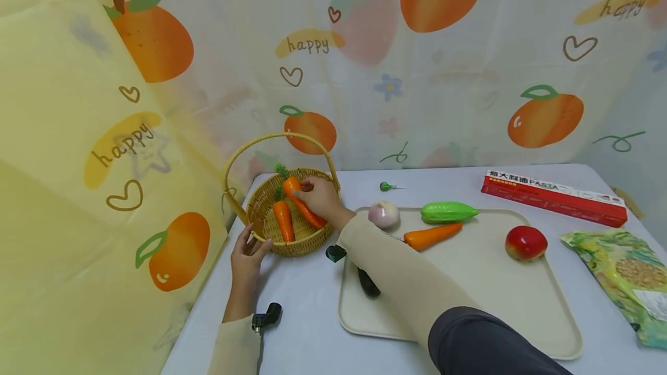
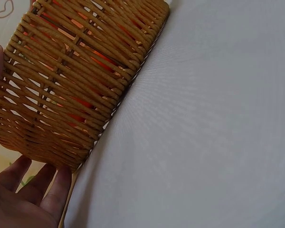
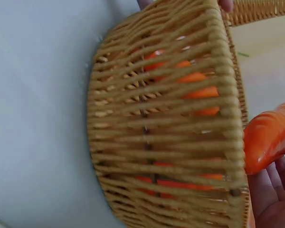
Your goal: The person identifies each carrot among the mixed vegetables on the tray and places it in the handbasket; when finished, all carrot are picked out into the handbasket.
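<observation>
While the left hand (image 1: 247,254), fingers spread, steadies the basket (image 1: 307,245), the right hand (image 1: 322,197) pinches the upper carrot (image 1: 304,207) inside it — likely a placing step — so next probably needs a release clear of the second carrot (image 1: 283,222), left of the grip.

Here's the right hand (image 3: 274,206) at lower right, fingers under a glossy orange carrot (image 3: 271,137), its rounded end right by the rim of the wicker basket (image 3: 166,124)! Orange patches (image 3: 206,92) glow through the weave, upper and lower. Up top, a fingertip of the left hand (image 3: 225,4) shows beside the woven handle (image 3: 266,11); white tabletop (image 3: 35,114) fills the left.
</observation>
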Action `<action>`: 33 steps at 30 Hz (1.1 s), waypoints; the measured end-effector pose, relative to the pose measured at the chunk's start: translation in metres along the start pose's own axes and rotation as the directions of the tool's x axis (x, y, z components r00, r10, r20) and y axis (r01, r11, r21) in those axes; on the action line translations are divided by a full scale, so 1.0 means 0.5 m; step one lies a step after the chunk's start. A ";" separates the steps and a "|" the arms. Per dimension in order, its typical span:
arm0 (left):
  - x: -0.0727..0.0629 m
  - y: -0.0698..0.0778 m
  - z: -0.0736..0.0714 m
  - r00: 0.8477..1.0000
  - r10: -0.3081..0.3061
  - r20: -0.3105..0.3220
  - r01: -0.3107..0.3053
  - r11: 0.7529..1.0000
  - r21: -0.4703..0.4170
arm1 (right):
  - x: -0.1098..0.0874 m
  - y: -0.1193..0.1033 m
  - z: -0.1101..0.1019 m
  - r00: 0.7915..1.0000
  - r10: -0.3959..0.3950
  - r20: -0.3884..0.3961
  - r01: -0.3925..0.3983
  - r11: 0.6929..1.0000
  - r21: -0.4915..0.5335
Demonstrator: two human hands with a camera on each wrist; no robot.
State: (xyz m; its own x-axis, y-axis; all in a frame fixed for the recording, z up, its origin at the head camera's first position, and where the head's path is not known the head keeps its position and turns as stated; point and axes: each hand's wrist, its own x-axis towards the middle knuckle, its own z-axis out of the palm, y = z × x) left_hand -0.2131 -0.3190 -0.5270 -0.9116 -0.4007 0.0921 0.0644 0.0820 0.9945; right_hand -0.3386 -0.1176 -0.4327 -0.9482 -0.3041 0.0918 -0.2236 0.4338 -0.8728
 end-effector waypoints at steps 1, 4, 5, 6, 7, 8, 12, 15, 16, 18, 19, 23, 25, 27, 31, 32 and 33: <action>0.000 0.000 0.000 1.000 0.002 0.001 -0.002 1.000 0.001 | 0.001 0.000 0.004 1.000 -0.001 -0.005 0.001 1.000 -0.006; -0.001 0.001 0.001 1.000 0.004 -0.004 -0.004 1.000 0.005 | 0.005 0.004 0.015 1.000 -0.008 -0.015 0.008 1.000 -0.024; -0.001 0.001 0.002 1.000 0.004 -0.004 -0.004 1.000 0.003 | 0.007 0.006 0.019 1.000 -0.010 -0.015 0.009 0.999 -0.035; -0.001 0.002 0.003 1.000 0.003 -0.004 -0.003 1.000 -0.003 | 0.008 0.008 0.022 1.000 -0.011 -0.015 0.011 0.999 -0.043; -0.001 0.002 0.004 1.000 0.001 -0.004 -0.001 1.000 0.001 | 0.010 0.011 0.025 1.000 -0.014 -0.016 0.013 0.999 -0.052; -0.002 0.002 0.004 1.000 -0.002 -0.004 0.002 1.000 0.002 | 0.011 0.013 0.028 1.000 -0.016 -0.016 0.015 0.998 -0.059; -0.003 0.002 0.002 1.000 -0.001 -0.002 0.001 1.000 -0.001 | 0.015 0.022 0.036 1.000 -0.020 -0.016 0.019 0.996 -0.082; -0.003 0.001 0.000 1.000 0.007 0.002 -0.007 1.000 -0.011 | 0.017 0.025 0.039 1.000 0.002 -0.020 -0.004 0.996 -0.094; -0.003 0.000 -0.001 1.000 0.008 0.002 -0.008 1.000 -0.014 | 0.018 0.025 0.039 1.000 0.012 -0.022 -0.015 0.995 -0.101; -0.003 0.000 -0.002 1.000 0.006 0.003 -0.006 1.000 -0.019 | 0.018 0.022 0.040 0.999 0.040 -0.028 -0.043 0.993 -0.113; -0.004 0.003 -0.002 1.000 0.001 0.007 -0.001 1.000 -0.025 | 0.016 0.022 0.038 0.998 0.046 -0.035 -0.050 0.992 -0.117; -0.006 0.002 -0.002 1.000 0.000 0.010 0.001 0.999 -0.037 | 0.006 0.018 0.032 0.998 0.048 -0.045 -0.053 0.993 -0.105; -0.007 0.002 -0.002 1.000 0.006 0.009 -0.005 0.999 -0.039 | 0.000 0.017 0.027 0.998 0.032 -0.048 -0.036 0.996 -0.083; -0.006 -0.001 0.000 1.000 0.018 0.006 -0.018 1.000 -0.022 | -0.005 0.016 0.021 0.999 0.015 -0.047 -0.018 0.998 -0.062; -0.003 0.000 0.001 1.000 0.012 0.005 -0.012 1.000 -0.002 | -0.024 0.014 0.005 0.998 -0.029 -0.051 0.028 0.999 -0.016; -0.002 -0.001 0.001 1.000 0.007 0.005 -0.007 1.000 -0.001 | -0.030 0.014 0.000 0.998 -0.042 -0.048 0.042 0.999 -0.013; -0.002 -0.002 0.000 1.000 0.006 0.008 -0.006 1.000 -0.003 | -0.037 0.015 -0.006 0.998 -0.056 -0.041 0.056 0.998 -0.012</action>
State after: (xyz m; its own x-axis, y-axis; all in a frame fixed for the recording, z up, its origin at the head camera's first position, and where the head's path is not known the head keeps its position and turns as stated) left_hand -0.2124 -0.3188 -0.5279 -0.9145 -0.3928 0.0974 0.0708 0.0815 0.9942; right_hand -0.3233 -0.1063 -0.4394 -0.9427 -0.2926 0.1602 -0.2786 0.4263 -0.8606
